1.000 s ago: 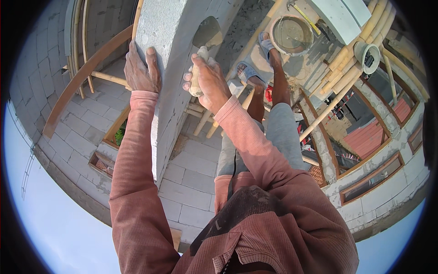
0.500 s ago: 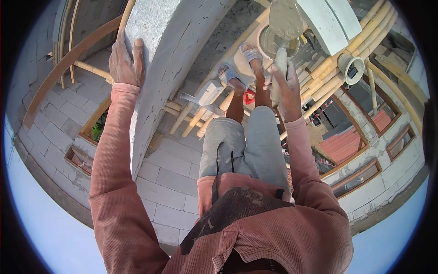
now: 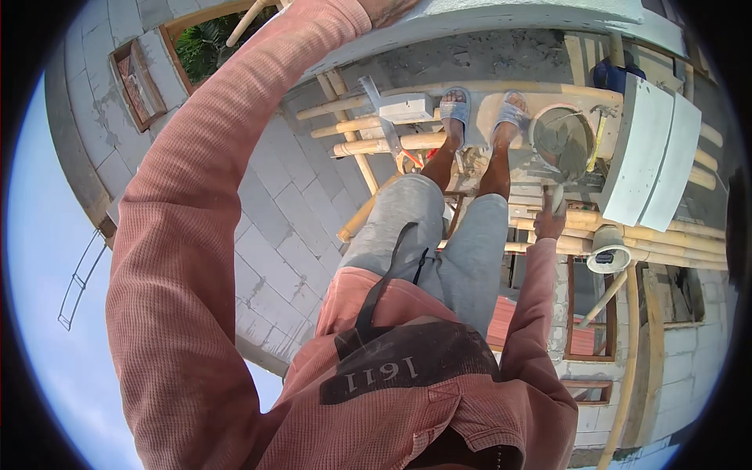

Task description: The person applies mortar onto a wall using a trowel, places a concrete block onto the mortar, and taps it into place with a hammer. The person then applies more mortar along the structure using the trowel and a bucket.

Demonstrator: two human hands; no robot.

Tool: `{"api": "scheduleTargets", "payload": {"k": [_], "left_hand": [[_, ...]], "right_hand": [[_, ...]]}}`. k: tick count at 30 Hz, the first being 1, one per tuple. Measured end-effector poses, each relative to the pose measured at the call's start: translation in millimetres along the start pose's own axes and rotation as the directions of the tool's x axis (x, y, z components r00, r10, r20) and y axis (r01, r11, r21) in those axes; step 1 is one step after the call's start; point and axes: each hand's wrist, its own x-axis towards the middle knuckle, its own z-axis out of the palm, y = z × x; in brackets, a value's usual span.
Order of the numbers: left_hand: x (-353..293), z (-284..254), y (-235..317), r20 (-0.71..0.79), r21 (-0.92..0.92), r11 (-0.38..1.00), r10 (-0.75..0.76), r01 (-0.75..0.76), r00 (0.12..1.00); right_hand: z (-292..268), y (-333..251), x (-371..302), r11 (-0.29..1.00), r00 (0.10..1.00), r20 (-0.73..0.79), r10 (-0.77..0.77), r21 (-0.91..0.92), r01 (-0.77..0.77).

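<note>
My right hand [image 3: 550, 224] is closed around the handle of a trowel [image 3: 558, 200]. The trowel reaches toward a bucket of wet grey mortar [image 3: 558, 125], where its blade dips into the mix at the near side. My left hand [image 3: 385, 9] is cut off by the upper edge of the view. What shows of it lies against the pale block wall [image 3: 470, 19], thumb side stretched out; most of its fingers are out of sight. Both my feet, in sandals, stand on a board beside the bucket.
Bamboo poles [image 3: 666, 239] form a scaffold around me. A white block [image 3: 406, 107] and a handsaw [image 3: 381, 117] lie left of my feet. Pale curved panels [image 3: 654, 153] and a hammer [image 3: 601, 129] are right of the bucket. A second bucket [image 3: 609, 252] sits by the poles.
My right hand has lowered the mortar-laden trowel to the bucket. The view has turned, so the wall and my left hand now sit at the upper edge.
</note>
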Motion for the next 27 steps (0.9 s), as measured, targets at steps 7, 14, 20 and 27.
{"api": "scheduleTargets", "payload": {"k": [7, 14, 20, 27], "left_hand": [[-22.5, 11.7, 9.2, -0.303, -0.032, 0.981, -0.192, 0.192, 0.934], [-122.0, -0.6, 134.6, -0.425, -0.721, 0.659, -0.667, 0.217, 0.612], [-327.4, 12.5, 177.8, 0.068, -0.699, 0.277, -0.892, 0.659, 0.447], [-495.8, 47.5, 281.9, 0.443, -0.298, -0.103, -0.895, 0.949, 0.042]], "right_hand": [[-23.5, -131.4, -15.1, 0.802, 0.755, 0.607, -0.246, -0.31, 0.511], [189.5, -301.7, 29.4, 0.259, 0.369, 0.862, -0.349, -0.289, 0.922], [315.7, -413.6, 24.3, 0.233, 0.394, 0.911, -0.122, -0.359, 0.904], [245.4, -424.3, -15.2, 0.308, 0.374, 0.883, -0.284, -0.286, 0.907]]}}
